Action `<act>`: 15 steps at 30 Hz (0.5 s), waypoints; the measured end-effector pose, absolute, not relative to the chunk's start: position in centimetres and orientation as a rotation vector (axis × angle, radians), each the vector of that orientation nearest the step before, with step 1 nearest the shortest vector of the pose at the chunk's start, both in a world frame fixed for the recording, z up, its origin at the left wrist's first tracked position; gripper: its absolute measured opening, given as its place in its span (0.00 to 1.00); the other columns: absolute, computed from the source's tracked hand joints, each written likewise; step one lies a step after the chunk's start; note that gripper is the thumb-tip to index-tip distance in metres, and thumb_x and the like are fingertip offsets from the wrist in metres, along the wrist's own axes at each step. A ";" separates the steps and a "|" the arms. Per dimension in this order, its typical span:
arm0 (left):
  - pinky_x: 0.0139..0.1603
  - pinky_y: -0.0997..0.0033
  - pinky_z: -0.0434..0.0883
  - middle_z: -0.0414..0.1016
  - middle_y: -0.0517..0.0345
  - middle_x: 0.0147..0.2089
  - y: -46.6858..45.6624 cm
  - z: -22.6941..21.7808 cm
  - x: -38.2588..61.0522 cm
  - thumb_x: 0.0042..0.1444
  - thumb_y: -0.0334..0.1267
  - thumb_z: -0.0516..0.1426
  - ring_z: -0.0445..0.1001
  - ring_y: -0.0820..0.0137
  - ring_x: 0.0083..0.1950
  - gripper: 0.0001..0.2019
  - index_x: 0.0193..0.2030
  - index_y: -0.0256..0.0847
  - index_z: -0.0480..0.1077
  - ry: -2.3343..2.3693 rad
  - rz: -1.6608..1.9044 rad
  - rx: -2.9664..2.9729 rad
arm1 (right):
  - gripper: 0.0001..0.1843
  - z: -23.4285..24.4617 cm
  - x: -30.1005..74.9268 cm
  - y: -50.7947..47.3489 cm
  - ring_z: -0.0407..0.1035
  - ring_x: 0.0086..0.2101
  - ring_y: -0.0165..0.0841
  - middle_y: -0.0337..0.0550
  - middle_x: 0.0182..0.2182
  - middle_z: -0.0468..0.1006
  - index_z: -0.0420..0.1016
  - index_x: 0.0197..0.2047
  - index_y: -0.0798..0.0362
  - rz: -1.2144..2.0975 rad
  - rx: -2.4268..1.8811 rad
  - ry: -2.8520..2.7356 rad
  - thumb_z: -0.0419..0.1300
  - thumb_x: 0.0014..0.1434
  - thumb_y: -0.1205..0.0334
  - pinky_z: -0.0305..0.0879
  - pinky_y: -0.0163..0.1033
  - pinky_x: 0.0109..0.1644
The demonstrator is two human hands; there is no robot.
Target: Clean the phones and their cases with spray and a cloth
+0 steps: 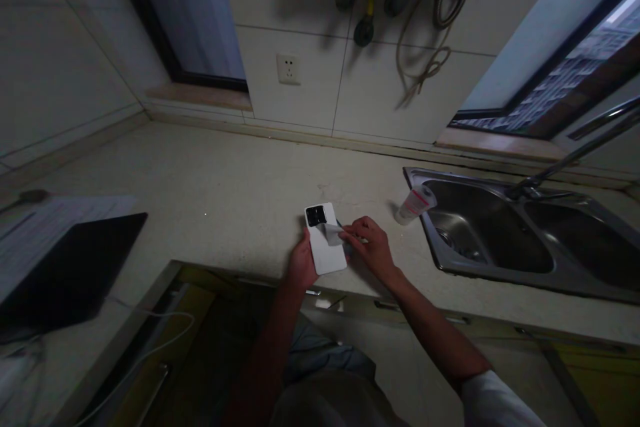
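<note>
The white smartphone [331,255] lies back-up on the desk [215,167], near its front edge, with its black camera module [316,215] at the far end. My left grip [302,260] presses against the phone's side to steady it; whether it closes around the body, I cannot tell. My right grip [367,248] pinches a grey film [331,233], held low against the surface.
</note>
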State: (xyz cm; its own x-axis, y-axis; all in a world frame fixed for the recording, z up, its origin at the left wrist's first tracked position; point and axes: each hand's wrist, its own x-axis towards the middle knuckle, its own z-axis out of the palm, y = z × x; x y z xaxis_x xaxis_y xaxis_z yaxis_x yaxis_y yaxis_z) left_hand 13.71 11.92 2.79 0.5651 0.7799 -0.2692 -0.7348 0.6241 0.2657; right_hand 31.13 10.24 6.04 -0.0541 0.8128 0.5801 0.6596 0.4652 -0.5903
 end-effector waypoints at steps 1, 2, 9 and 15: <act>0.55 0.48 0.72 0.78 0.42 0.54 11.8 2.8 13.8 0.67 0.53 0.46 0.78 0.53 0.53 0.29 0.66 0.38 0.64 0.384 0.884 0.125 | 0.11 6.4 30.8 10.7 0.71 0.32 0.35 0.43 0.31 0.74 0.83 0.40 0.50 0.206 -1.253 -1.750 0.61 0.65 0.55 0.70 0.39 0.35; 0.55 0.48 0.72 0.78 0.42 0.54 11.7 2.8 13.8 0.67 0.53 0.46 0.78 0.53 0.53 0.29 0.67 0.38 0.64 0.388 0.869 0.122 | 0.11 6.7 30.5 11.2 0.71 0.33 0.35 0.43 0.31 0.74 0.83 0.42 0.50 0.202 -1.250 -1.736 0.60 0.66 0.56 0.70 0.39 0.36; 0.56 0.51 0.72 0.79 0.42 0.53 11.2 3.6 14.0 0.68 0.52 0.43 0.78 0.54 0.53 0.29 0.68 0.38 0.62 0.442 0.807 0.145 | 0.12 8.2 28.2 14.4 0.67 0.38 0.38 0.47 0.35 0.75 0.80 0.46 0.53 -0.101 -1.329 -1.839 0.56 0.66 0.65 0.64 0.41 0.40; 0.58 0.54 0.70 0.79 0.45 0.53 11.2 2.9 14.5 0.67 0.51 0.47 0.77 0.55 0.56 0.28 0.69 0.39 0.61 0.457 0.834 0.153 | 0.12 9.4 26.3 15.3 0.65 0.38 0.40 0.49 0.37 0.77 0.81 0.45 0.53 -0.235 -1.349 -2.152 0.55 0.67 0.68 0.59 0.42 0.40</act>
State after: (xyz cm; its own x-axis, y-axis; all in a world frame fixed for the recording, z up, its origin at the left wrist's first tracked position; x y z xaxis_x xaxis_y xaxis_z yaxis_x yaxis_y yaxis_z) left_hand 14.54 11.17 2.87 0.5814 0.7434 -0.3307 -0.6786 0.6673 0.3069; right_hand 26.27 15.28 9.44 -0.3186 0.7654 0.5591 0.8680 0.4726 -0.1523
